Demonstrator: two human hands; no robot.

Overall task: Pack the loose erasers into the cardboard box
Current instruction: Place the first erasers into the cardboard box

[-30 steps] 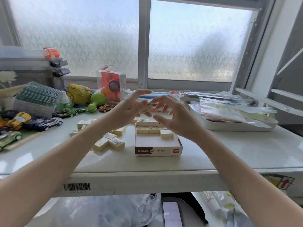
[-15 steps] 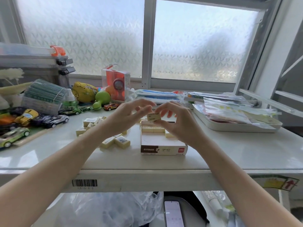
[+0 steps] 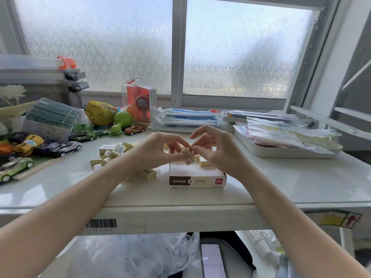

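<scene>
- Landmark: the box (image 3: 197,178) stands open-topped on the worktop (image 3: 281,183), just ahead of its near edge. All places below are given relative to the box.
- Far left of the box: toy cars (image 3: 64,147) are parked in a cluster. They are no part of the task.
- Left of the box: the loose erasers (image 3: 112,152) lie in a heap, with one more (image 3: 147,174) just beside the box's left wall. The heap is near the box, which probably keeps each transfer short.
- Left hand (image 3: 154,152): its grip is closed on the eraser (image 3: 188,156), thumb and fingertips on the left end. The hand hovers over the box's left rear part.
- The held eraser is tilted, barcode end down, above the box opening and not yet seated. The tilt suggests it is being turned to match the row.
- Inside the box: a few erasers (image 3: 204,161) already lie along the rear. Most of the floor is bare, so the task is judged to be at an early stage.
- Right hand (image 3: 216,150): thumb and forefinger pinch the right end of the same eraser; the other fingers are spread and raised. The two-handed hold probably allows fine turning.
- Right of the box: a tray (image 3: 281,153) with plastic packets stands well apart and clear of the working area.
</scene>
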